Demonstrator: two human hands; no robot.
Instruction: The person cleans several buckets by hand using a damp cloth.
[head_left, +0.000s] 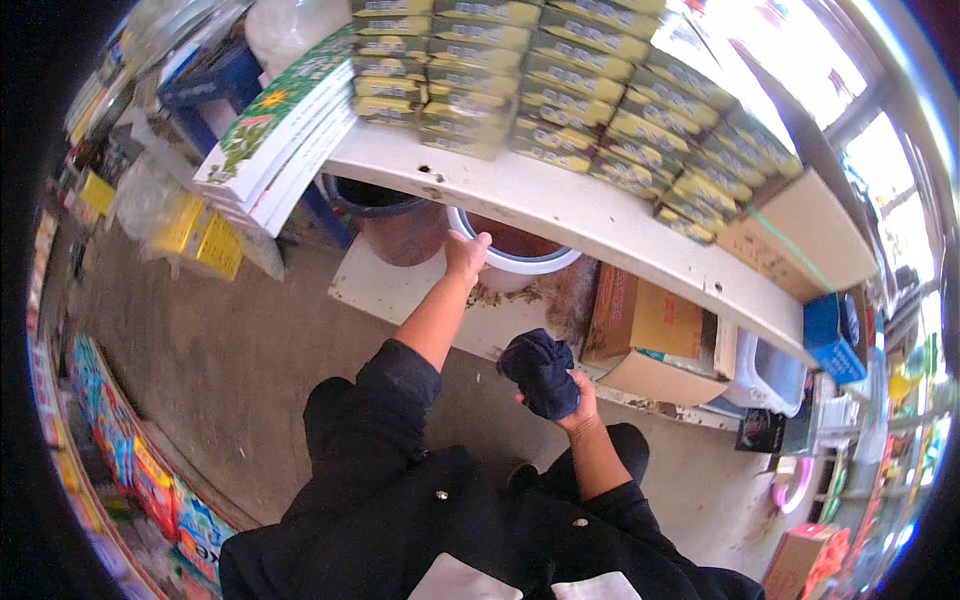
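Note:
My left hand (466, 256) grips the near left part of the white rim of a round bucket (534, 265). This bucket stands on the lower shelf, and the white upper shelf board hides its far side. A crumpled dark navy cloth (538, 367) is bunched in my right hand (583, 405), held in front of the shelf, apart from the bucket. Just left of the gripped bucket is a second, dark-rimmed bucket (401, 234). Dirt and brown stains mark the lower shelf board (390, 282) around the two.
Stacks of green-yellow packets (480, 90) fill the upper shelf (600, 232). White-and-green boxes (277, 142) jut past its left end. Right of the buckets sit an open cardboard box (664, 330) and a clear plastic bin (765, 375). Colourful packages (142, 465) line the lower left.

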